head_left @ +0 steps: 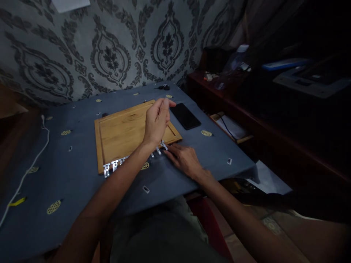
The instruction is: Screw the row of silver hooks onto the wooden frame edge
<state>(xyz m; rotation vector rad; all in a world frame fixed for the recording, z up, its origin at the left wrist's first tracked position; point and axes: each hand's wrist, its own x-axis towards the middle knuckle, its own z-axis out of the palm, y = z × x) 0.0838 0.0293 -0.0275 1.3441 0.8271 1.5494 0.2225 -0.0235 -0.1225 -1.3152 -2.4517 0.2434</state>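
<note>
A wooden cutting board with a groove round its edge lies on the blue tablecloth. Along its near edge sits a row of small shiny metal clips, partly hidden behind my left forearm. My left hand is raised over the board's right part, fingers drawn together; whatever they may hold is hidden. At the board's near right corner, my right hand rests low on the cloth. Its thumb and fingertips close on the rightmost metal clip.
A black phone lies right of the board, and keys lie near the wall. A white cable runs down the left side. On the dark desk to the right stands a clear bottle; below is an open drawer.
</note>
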